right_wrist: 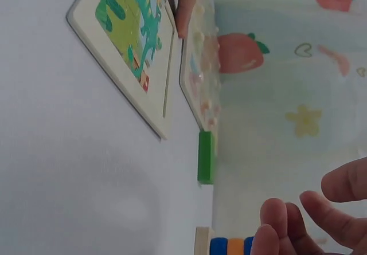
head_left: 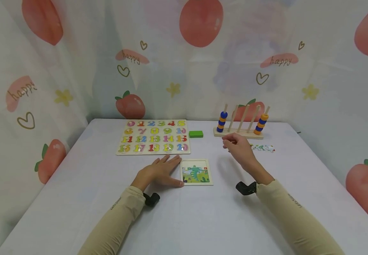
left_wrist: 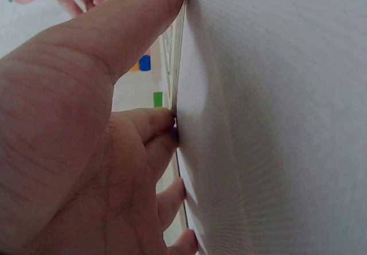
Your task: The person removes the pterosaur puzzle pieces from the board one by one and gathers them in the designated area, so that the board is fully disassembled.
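Observation:
A small square jigsaw puzzle (head_left: pixel 195 173) with a green dinosaur picture lies flat in its pale frame. Along the picture's far side, a bare strip of the board shows. My left hand (head_left: pixel 162 172) rests palm down, fingers spread, with the thumb and forefinger at the frame's left edge. Over the table to the right of the puzzle, my right hand (head_left: pixel 239 150) is raised with loosely bent fingers. No object shows between those fingers in the right wrist view. Partly behind this hand lies a strip of colourful puzzle pieces (head_left: pixel 262 148).
A number board (head_left: pixel 153 137) stands at the back left, beside a green block (head_left: pixel 196 134). At the back right is a wooden peg stand (head_left: pixel 243 133) with blue and orange beads on its outer pegs. A patterned curtain (head_left: pixel 158 81) hangs behind the table.

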Demonstrator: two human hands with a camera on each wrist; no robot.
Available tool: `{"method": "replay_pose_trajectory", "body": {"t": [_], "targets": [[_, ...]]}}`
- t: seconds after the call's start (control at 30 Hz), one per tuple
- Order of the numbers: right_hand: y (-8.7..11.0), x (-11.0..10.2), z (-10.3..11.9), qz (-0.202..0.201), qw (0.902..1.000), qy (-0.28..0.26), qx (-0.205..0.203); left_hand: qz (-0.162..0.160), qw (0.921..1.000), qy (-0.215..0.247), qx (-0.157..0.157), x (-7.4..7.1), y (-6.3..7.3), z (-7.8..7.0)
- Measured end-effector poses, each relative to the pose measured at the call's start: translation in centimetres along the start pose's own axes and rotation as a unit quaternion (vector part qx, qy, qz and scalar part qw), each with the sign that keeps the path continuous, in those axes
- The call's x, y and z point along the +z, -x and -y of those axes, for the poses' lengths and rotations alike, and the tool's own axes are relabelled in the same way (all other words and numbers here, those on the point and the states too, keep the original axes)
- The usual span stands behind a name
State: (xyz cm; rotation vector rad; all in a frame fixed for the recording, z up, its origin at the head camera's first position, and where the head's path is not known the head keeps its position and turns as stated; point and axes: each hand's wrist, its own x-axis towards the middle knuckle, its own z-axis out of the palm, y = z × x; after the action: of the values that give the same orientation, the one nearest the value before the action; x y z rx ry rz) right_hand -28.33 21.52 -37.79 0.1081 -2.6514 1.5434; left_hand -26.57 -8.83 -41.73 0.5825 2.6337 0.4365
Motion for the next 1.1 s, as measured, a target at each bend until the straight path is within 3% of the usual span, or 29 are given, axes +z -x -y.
{"method": "replay_pose_trajectory", "body": {"t": [0.23,0.7,1.1], "targets": [[0.0,2.1,0.2,0.033,0.999,0.014,-0.028,0.0,1.0,0.004,-0.001,-0.1,0.1,-0.1],[-0.1,5.2,0.9,0.097,0.9942,0.034,-0.029,0.002,1.0,-0.002,-0.008,0.0,-0.1,-0.1],[0.2,6.8,1.3,0.183,0.9781,0.086,-0.051,0.002,1.0,-0.002,-0.005,-0.1,0.0,-0.1]]}}
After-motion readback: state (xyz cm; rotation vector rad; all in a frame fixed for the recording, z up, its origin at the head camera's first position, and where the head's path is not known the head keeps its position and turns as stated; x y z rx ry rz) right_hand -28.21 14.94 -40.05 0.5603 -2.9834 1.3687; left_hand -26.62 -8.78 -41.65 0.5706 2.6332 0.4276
